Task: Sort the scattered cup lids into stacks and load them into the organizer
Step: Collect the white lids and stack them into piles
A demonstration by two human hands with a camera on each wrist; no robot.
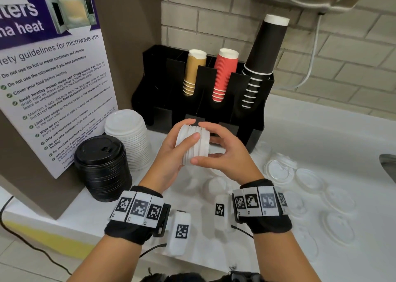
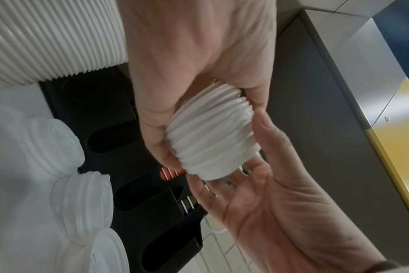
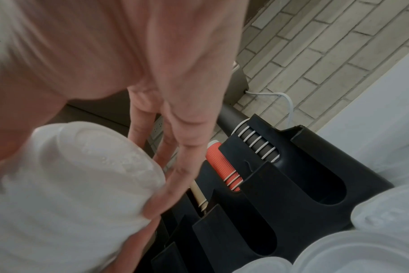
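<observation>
A short stack of white cup lids (image 1: 190,151) lies on its side in the air, just in front of the black organizer (image 1: 260,112). My left hand (image 1: 191,129) grips the stack round its ribbed side, thumb near me and fingers over the top. My right hand (image 1: 199,142) pinches the stack's right end between thumb and forefinger, its other fingers stretched behind. The left wrist view shows the stack (image 2: 217,144) in the left hand, the right palm (image 2: 257,194) cupped at its end. In the right wrist view, straight fingers (image 3: 187,140) lie against the stack (image 3: 82,184).
A tall white lid stack (image 1: 128,136) and a black lid stack (image 1: 102,166) stand at the left by the poster (image 1: 53,78). Several clear lids (image 1: 278,171) lie scattered on the counter at the right. The organizer's back slots hold brown, red and black cups. A sink edge (image 1: 389,168) shows far right.
</observation>
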